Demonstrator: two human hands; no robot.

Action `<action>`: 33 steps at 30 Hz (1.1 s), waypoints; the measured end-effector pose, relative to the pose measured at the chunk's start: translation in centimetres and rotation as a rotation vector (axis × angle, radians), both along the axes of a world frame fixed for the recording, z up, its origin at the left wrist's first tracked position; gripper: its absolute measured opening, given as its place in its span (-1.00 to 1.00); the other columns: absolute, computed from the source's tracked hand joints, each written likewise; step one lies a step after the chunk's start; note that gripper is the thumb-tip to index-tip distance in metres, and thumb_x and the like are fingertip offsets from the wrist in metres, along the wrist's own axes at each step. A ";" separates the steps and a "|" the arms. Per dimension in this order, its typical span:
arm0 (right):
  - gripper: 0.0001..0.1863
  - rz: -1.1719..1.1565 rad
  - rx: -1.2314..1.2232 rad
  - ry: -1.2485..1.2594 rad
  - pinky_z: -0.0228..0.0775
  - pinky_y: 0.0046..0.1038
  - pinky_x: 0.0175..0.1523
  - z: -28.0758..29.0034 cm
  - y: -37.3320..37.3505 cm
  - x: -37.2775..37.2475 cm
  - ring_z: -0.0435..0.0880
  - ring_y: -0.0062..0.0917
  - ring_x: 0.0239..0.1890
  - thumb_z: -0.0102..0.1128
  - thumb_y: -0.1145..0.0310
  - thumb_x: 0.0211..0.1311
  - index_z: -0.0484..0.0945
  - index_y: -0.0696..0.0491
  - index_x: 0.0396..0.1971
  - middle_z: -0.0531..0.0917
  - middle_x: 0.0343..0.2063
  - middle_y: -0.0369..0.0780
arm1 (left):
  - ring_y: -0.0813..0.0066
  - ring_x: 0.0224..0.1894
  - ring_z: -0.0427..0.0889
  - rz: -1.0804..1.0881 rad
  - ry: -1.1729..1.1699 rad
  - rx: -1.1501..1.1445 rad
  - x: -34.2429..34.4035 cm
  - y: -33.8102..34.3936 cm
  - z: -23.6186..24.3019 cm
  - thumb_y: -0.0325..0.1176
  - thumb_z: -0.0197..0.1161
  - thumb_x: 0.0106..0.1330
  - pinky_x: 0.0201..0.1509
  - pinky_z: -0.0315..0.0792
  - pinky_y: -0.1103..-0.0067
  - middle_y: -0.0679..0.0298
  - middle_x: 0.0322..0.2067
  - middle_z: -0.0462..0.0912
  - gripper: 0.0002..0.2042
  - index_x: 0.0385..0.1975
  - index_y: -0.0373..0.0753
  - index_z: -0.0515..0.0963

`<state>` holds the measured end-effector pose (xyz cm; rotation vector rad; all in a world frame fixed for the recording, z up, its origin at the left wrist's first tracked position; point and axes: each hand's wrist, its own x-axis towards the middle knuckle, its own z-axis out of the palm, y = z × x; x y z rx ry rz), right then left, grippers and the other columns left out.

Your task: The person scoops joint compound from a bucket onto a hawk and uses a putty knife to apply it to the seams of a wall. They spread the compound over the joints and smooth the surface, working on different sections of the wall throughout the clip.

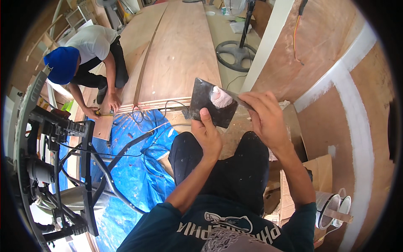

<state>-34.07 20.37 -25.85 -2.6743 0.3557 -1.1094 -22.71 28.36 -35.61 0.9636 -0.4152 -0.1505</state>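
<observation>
My left hand (pixel 208 138) grips a dark square plate (pixel 201 98) from beneath, its thumb lying over the near edge. On the plate's right half sits a lump of pale pink putty (pixel 221 98). My right hand (pixel 267 119) pinches a thin flat scraper (pixel 242 102) at the plate's right side, close to the putty. Most of the scraper is hidden by the fingers and seen nearly edge-on. Both hands are raised in front of my knees.
A co-worker in a blue cap (pixel 63 63) crouches at the left, hands on a small board (pixel 103 127). Stacked plywood sheets (pixel 180 50), a blue tarp (pixel 138 176), a black metal frame (pixel 87 180), a round-based stand (pixel 237 54) and cans (pixel 327 210) surround me. A plywood wall with white-filled seams (pixel 357 138) rises at right.
</observation>
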 end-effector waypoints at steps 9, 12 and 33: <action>-0.61 0.063 -0.024 0.050 0.43 -0.31 -0.07 -1.2 0.5 0.6 0.52 -0.19 -0.18 0.13 0.69 -0.03 0.55 0.17 -0.11 0.63 -0.18 -0.12 | 0.70 -0.40 0.37 -0.035 0.006 0.042 -0.3 0.1 -0.6 -0.17 -0.03 0.53 -0.34 0.30 0.66 0.37 -0.43 0.51 -0.66 -0.24 -0.40 0.46; -0.60 0.068 -0.034 0.027 0.44 -0.29 -0.07 -0.8 0.0 0.6 0.52 -0.19 -0.18 0.12 0.69 -0.04 0.54 0.17 -0.10 0.63 -0.18 -0.12 | 0.70 -0.40 0.37 -0.040 0.024 0.012 -0.2 0.0 0.0 -0.16 -0.03 0.53 -0.35 0.30 0.66 0.38 -0.44 0.50 -0.65 -0.25 -0.39 0.46; -0.80 0.048 -0.196 -0.020 0.46 -0.39 -0.07 -3.5 0.0 0.4 0.55 -0.36 -0.20 0.17 0.45 -0.01 0.58 0.07 -0.31 0.62 -0.35 -0.27 | 0.37 -0.06 0.60 -0.199 0.142 -0.065 -0.1 1.0 -0.6 -0.22 -0.03 0.53 0.03 0.56 0.44 0.11 -0.08 0.55 -0.70 -0.05 -0.39 0.38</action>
